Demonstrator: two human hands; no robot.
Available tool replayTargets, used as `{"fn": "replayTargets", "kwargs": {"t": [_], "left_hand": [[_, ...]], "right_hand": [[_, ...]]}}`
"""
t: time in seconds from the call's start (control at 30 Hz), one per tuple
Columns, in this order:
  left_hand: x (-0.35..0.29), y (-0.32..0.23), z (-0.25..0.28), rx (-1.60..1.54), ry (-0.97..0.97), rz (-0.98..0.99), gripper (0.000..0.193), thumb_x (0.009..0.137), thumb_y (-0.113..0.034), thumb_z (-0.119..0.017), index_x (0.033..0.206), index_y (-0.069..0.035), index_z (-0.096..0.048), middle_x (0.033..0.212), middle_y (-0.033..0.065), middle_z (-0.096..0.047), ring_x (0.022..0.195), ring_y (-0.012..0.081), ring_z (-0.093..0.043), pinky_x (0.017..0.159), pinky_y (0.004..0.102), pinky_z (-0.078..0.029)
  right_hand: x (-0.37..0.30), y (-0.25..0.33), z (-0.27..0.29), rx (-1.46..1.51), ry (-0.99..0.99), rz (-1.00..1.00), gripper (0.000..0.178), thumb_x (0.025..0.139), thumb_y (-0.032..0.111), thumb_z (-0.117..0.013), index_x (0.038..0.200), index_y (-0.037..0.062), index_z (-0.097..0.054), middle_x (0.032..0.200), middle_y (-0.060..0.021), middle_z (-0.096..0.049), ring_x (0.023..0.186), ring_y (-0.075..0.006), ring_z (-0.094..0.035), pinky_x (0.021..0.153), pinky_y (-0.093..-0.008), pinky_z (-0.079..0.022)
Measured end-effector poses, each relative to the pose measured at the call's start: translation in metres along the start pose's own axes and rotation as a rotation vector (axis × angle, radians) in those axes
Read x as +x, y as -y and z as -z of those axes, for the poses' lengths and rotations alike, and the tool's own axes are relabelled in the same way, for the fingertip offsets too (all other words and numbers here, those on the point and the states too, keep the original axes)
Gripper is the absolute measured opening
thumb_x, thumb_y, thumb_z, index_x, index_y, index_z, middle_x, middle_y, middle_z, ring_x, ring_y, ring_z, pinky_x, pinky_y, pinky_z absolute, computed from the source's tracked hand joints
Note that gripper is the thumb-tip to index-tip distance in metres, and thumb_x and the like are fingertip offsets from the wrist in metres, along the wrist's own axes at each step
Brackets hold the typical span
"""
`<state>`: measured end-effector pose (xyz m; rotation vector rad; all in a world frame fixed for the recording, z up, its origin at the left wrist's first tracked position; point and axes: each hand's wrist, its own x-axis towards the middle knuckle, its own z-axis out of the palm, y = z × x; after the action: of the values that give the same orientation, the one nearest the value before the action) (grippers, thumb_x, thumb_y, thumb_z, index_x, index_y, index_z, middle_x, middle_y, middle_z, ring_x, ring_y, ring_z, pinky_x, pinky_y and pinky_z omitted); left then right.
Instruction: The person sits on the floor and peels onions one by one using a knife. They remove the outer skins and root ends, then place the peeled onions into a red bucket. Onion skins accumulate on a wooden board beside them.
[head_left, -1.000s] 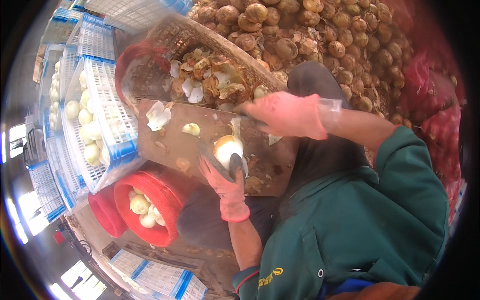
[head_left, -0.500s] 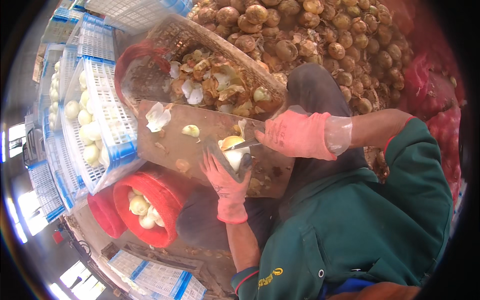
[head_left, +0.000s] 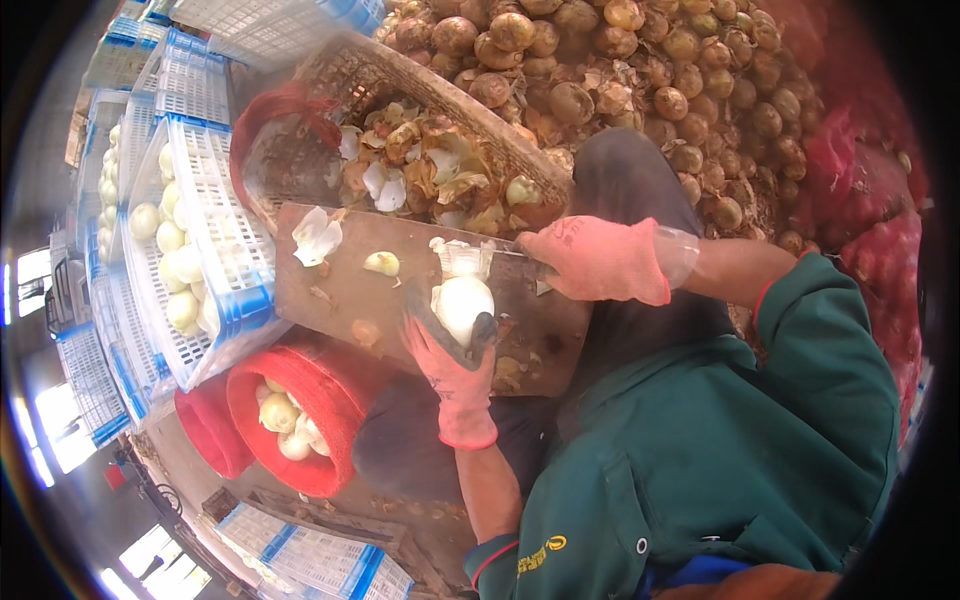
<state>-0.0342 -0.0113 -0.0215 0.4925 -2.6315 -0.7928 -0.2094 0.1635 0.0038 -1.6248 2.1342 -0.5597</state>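
My left hand [head_left: 450, 365], in a pink glove with grey fingers, is closed around a white peeled onion [head_left: 464, 310] above a brown board [head_left: 350, 290]. A pale strip of onion skin [head_left: 463, 258] stands off the onion's far side. My right hand [head_left: 605, 258], also gloved in pink, is closed on a knife [head_left: 508, 247]; only part of its blade shows, level with the loose skin, and the handle is hidden in the fist. On the board to the left lie a small onion piece [head_left: 382, 263] and a white skin layer [head_left: 316, 237].
Beyond the board, a crate [head_left: 455, 105] holds onion peelings [head_left: 430, 170]. Unpeeled onions [head_left: 690, 95] are heaped at the far right. White-and-blue crates [head_left: 235, 230] with peeled onions line the left. A red sack [head_left: 340, 440] of onions stands near my left leg.
The knife has moved off the onion toward the far side. The brownish skin on the onion's top has come away, and the onion now shows white. My left hand has stayed nearly in place.
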Motion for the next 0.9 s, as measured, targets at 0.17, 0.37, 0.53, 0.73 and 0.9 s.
{"fn": "replayTargets", "kwargs": {"t": [0.17,0.37,0.53,0.73,0.9], "left_hand": [[-0.009,0.008,-0.001,0.06,0.009,0.004,0.085,0.079,-0.037,-0.071,0.141,0.003,-0.03,0.14,0.0238,-0.039,0.126,0.0435,-0.038,0.106,0.054,-0.028],[-0.004,0.002,0.004,-0.002,0.029,0.056,0.087,0.078,-0.039,-0.071,0.142,0.003,-0.028,0.14,0.0243,-0.038,0.125,0.0444,-0.039,0.106,0.0525,-0.03],[-0.005,-0.014,0.012,-0.105,0.012,0.265,0.09,0.076,-0.044,-0.073,0.142,0.0,-0.03,0.136,0.0233,-0.042,0.122,0.0429,-0.042,0.102,0.0471,-0.036],[-0.025,-0.012,0.018,-0.36,-0.063,0.511,0.085,0.078,-0.018,-0.072,0.146,0.0,-0.023,0.139,0.0177,-0.042,0.122,0.028,-0.047,0.102,0.0384,-0.039],[-0.027,-0.014,0.021,-0.649,-0.088,0.601,0.084,0.083,-0.029,-0.072,0.145,0.001,-0.024,0.136,0.0148,-0.043,0.118,0.0234,-0.048,0.1,0.0344,-0.04]], "right_hand": [[0.029,0.014,0.013,0.482,0.009,-0.425,0.03,0.085,0.024,-0.061,0.098,-0.0027,-0.054,0.085,-0.0173,-0.064,0.083,-0.0304,-0.064,0.072,-0.039,-0.05],[0.066,0.016,0.003,0.746,0.017,-0.434,0.043,0.086,0.032,-0.061,0.112,-0.0011,-0.056,0.083,-0.0155,-0.066,0.08,-0.0274,-0.065,0.071,-0.0383,-0.05],[0.071,0.013,-0.026,0.92,0.062,-0.464,0.04,0.088,0.027,-0.057,0.124,0.0075,-0.056,0.073,-0.0113,-0.062,0.065,-0.0177,-0.059,0.061,-0.0344,-0.047],[0.062,0.036,0.0,1.049,0.127,-0.562,0.037,0.09,0.027,-0.055,0.121,0.008,-0.057,0.072,-0.007,-0.061,0.055,-0.0125,-0.054,0.049,-0.0321,-0.043],[0.062,0.048,0.006,1.256,0.059,-0.47,0.032,0.09,0.026,-0.059,0.115,0.0066,-0.06,0.078,-0.0029,-0.063,0.062,-0.0101,-0.056,0.054,-0.0286,-0.046]]}}
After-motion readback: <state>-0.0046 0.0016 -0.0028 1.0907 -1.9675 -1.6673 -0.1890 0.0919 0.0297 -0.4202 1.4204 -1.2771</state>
